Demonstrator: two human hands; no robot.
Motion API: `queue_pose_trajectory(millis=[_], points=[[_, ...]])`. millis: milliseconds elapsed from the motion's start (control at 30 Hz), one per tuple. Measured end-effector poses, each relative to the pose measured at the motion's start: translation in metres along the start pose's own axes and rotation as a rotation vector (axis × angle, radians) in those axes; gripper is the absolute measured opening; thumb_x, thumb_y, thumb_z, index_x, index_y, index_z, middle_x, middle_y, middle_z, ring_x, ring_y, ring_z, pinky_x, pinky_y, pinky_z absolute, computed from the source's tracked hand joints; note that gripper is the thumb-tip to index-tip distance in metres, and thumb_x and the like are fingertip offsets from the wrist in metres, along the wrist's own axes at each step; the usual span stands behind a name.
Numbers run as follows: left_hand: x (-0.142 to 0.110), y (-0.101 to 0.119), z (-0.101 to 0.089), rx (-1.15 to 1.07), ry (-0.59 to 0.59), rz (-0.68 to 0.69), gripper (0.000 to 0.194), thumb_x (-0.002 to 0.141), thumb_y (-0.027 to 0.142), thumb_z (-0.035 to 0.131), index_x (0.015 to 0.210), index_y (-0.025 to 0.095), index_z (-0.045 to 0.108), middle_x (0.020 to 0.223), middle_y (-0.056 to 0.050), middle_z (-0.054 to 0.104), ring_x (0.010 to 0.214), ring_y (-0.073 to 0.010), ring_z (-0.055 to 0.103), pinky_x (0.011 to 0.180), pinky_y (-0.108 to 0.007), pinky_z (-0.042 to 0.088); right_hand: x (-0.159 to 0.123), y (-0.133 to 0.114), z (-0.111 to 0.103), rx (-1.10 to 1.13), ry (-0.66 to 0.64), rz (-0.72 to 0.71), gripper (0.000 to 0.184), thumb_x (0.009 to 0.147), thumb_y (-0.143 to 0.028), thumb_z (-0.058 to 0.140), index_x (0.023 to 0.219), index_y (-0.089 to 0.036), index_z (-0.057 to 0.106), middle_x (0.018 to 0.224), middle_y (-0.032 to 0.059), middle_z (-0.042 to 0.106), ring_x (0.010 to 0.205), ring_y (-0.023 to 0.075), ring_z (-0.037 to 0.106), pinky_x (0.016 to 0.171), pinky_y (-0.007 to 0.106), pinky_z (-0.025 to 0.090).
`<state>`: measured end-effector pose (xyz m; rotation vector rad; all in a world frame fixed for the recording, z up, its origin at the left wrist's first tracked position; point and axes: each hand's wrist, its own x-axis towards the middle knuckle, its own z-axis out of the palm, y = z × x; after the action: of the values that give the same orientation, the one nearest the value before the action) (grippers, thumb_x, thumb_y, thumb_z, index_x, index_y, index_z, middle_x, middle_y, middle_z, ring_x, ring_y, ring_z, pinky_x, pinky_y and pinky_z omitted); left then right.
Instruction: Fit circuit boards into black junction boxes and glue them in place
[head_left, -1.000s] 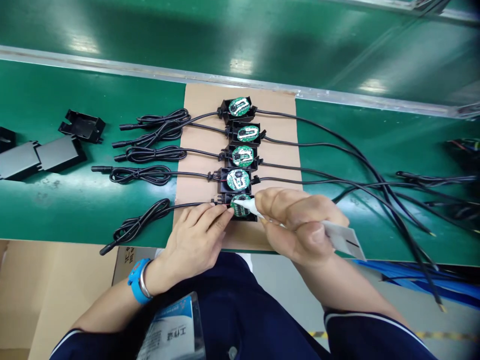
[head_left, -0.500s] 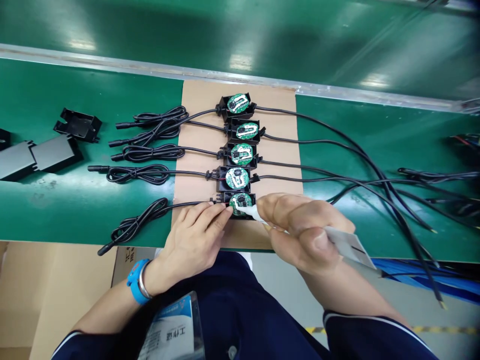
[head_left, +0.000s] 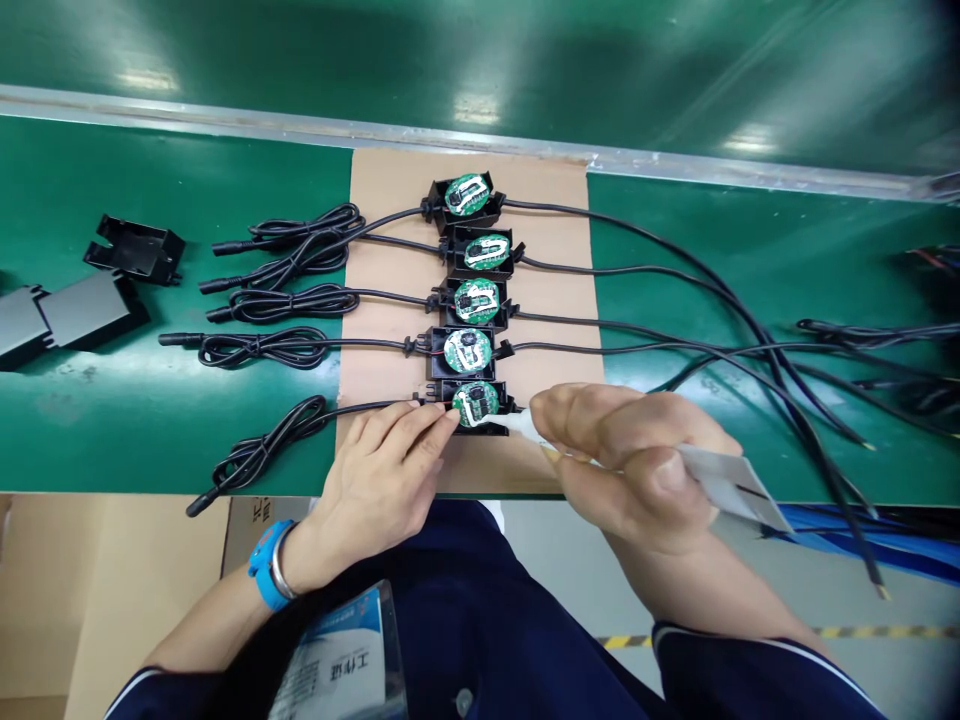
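Closest to me in a column of black plastic cases lies one case holding a round green circuit board. A white bead of paste runs along this board's left and lower edge. My left hand rests over the case's left front, fingers bent together and fingertips at the board's edge; its thumb is hidden. Wrapped in my right hand is a white squeeze tube, its flattened silvery end sticking out behind. The tube's narrow nozzle touches the paste on the board's lower edge.
Several more cases with white-pasted boards stand behind on a cardboard sheet. Coiled black cables lie left; long cables run right across the green bench. Black covers and an open case sit far left.
The nozzle has moved slightly along the nearest board's lower edge, and the white bead there looks longer. My left hand keeps its place on the case. The whole view has shifted slightly.
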<state>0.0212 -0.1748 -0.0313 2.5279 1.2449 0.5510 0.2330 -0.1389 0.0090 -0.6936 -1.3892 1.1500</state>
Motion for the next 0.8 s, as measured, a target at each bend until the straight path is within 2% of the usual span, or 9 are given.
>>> queue_pose_trajectory(millis=[367, 667, 733, 800], points=[[-0.001, -0.001, 0.0, 0.005, 0.009, 0.01, 0.049, 0.092, 0.017, 0.056, 0.14, 0.014, 0.054, 0.134, -0.009, 0.064, 0.121, -0.0268, 0.053, 0.101, -0.041, 0.044, 0.018, 0.005, 0.003, -0.047, -0.02, -0.076, 0.036, 0.093, -0.036, 0.055, 0.062, -0.021, 0.041, 0.052, -0.0038, 0.027, 0.043, 0.01, 0.028, 0.046, 0.03, 0.025], [-0.001, 0.0, 0.001, 0.044, 0.012, 0.01, 0.051, 0.091, 0.017, 0.057, 0.141, 0.013, 0.053, 0.135, -0.009, 0.063, 0.122, -0.0271, 0.053, 0.104, -0.04, 0.042, 0.007, 0.024, -0.001, -0.152, -0.046, -0.317, 0.025, 0.09, -0.028, 0.053, 0.068, -0.021, 0.045, 0.054, -0.005, 0.027, 0.043, 0.0087, 0.025, 0.046, 0.028, 0.019], [0.0, 0.0, 0.001, 0.043, 0.015, 0.009, 0.05, 0.091, 0.017, 0.057, 0.141, 0.013, 0.053, 0.135, -0.009, 0.063, 0.122, -0.027, 0.052, 0.104, -0.04, 0.042, 0.006, 0.02, -0.003, -0.134, -0.073, -0.297, 0.025, 0.091, -0.029, 0.054, 0.069, -0.02, 0.046, 0.055, -0.0048, 0.028, 0.044, 0.0083, 0.026, 0.046, 0.028, 0.02], [0.0, 0.0, 0.001, 0.035, 0.017, 0.007, 0.049, 0.092, 0.017, 0.056, 0.141, 0.013, 0.053, 0.134, -0.009, 0.063, 0.121, -0.027, 0.052, 0.103, -0.041, 0.043, 0.009, 0.011, -0.003, -0.086, -0.073, -0.216, 0.027, 0.092, -0.029, 0.054, 0.068, -0.02, 0.046, 0.055, -0.0044, 0.029, 0.044, 0.0084, 0.028, 0.046, 0.027, 0.023]])
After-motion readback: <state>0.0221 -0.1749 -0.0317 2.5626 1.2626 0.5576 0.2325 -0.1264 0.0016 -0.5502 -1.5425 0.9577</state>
